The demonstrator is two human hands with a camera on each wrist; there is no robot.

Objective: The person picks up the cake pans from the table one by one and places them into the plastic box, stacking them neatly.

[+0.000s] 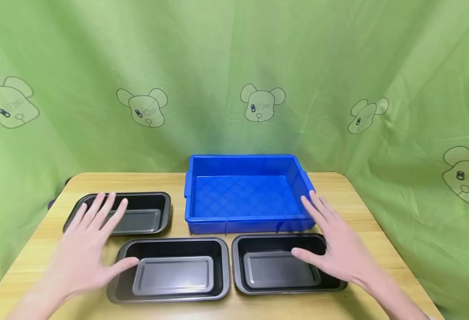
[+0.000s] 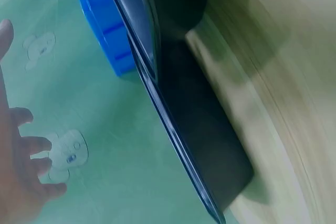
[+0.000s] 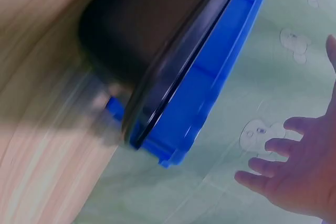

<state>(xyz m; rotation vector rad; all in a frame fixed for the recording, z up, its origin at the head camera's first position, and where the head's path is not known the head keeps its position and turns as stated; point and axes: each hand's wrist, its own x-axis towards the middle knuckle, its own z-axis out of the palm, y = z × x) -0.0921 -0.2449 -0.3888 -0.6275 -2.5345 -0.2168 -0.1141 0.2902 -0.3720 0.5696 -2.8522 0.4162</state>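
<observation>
Here, the left hand (image 1: 83, 244), fingers spread, hovers over the black rectangular metal rear-left pan (image 1: 140, 220) and a similar front-centre pan (image 1: 173, 273). A strip of pale wooden counter (image 1: 178, 186) divides the former from a blue rectangular plastic bin (image 1: 242, 195). A black front-right pan (image 1: 278, 269) nearly meets the front-centre one; above it the right hand (image 1: 338, 244), fingers splayed, leaves bare wood toward the right edge.
</observation>
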